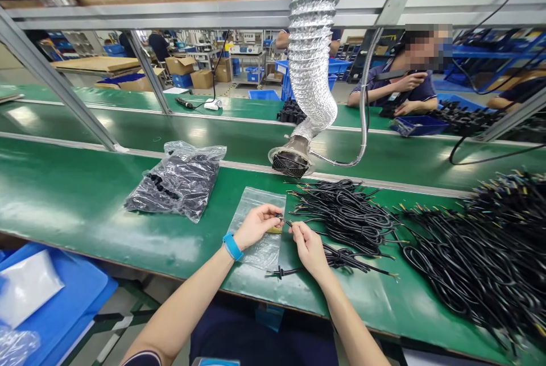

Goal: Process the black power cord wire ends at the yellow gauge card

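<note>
My left hand (256,225), with a blue band at the wrist, pinches a small black part (279,216) between thumb and fingers. Facing it, my right hand (309,248) is closed on the end of a black cable (289,223). The cable tip and the small part are close together; whether they touch, I cannot tell. Under my left hand lies a clear plastic bag (249,204) with something yellowish near its right side. Close to my right wrist, a cable with a black fitting (279,272) rests on the green bench.
Bundled black cables (345,212) lie to the right, beside a larger cable heap (464,263). A bag of black parts (179,181) sits to the left. Overhead hangs a silver duct (313,53) with a grilled end (292,162). Across the bench a person (396,87) handles a dark object.
</note>
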A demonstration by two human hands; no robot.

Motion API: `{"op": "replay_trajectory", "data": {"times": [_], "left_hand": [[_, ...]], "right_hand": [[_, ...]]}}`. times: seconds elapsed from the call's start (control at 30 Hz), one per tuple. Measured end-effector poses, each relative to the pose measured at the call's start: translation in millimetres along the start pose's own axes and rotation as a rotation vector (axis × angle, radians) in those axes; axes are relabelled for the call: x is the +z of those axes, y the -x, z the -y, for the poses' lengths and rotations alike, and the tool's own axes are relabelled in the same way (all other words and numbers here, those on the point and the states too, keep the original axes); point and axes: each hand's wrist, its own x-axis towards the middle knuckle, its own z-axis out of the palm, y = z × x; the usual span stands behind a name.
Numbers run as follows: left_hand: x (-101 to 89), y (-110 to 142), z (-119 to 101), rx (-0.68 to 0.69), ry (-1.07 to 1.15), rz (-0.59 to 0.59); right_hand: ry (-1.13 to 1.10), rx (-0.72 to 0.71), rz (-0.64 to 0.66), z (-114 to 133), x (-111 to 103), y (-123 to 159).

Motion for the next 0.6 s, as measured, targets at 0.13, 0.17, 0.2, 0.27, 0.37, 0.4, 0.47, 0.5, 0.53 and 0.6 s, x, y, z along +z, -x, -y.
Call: {"op": "replay_trajectory", "data": {"times": [0.13, 0.17, 0.2, 0.27, 0.37, 0.4, 0.47, 0.5, 0.53, 0.6], "left_hand": [[-1.5, 1.4, -1.7, 0.042, -0.054, -0.014], [-1.7, 1.4, -1.9, 0.051, -0.075, -0.015], [-1.9, 1.4, -1.9, 0.062, -0.099, -0.016], [-2.3, 1.2, -1.9, 0.097, -0.154, -0.015], [-3.4, 1.2, -2.3, 0.161, -0.268, -0.012], [-3.8, 1.4, -2.6, 0.177, -0.304, -0.011], [-4.6, 1.8, -3.1, 0.194, -0.353, -0.012], [-4.9, 2.0, -3.1, 0.196, -0.360, -0.012], [-5.0, 2.2, -2.9, 0.191, -0.350, -0.015], [-4.9, 2.3, -2.0, 0.152, -0.285, -0.033]], "right_hand": [[-0.007, 0.009, -0.016, -0.4, 0.5, -0.6], [-0.012, 0.008, -0.022, -0.4, 0.6, -0.7], [-0.017, 0.006, -0.029, -0.2, 0.6, -0.7], [-0.029, 0.002, -0.044, 0.3, 0.5, -0.5], [-0.043, -0.008, -0.065, 1.3, 0.1, 0.0], [-0.042, -0.016, -0.073, 1.4, 0.0, 0.0], [-0.033, -0.043, -0.093, 1.3, 0.1, -0.2], [-0.026, -0.062, -0.103, 1.0, 0.4, -0.5], [-0.019, -0.082, -0.112, 0.5, 0.8, -0.8], [-0.010, -0.123, -0.129, -0.7, 2.0, -1.3]]}}
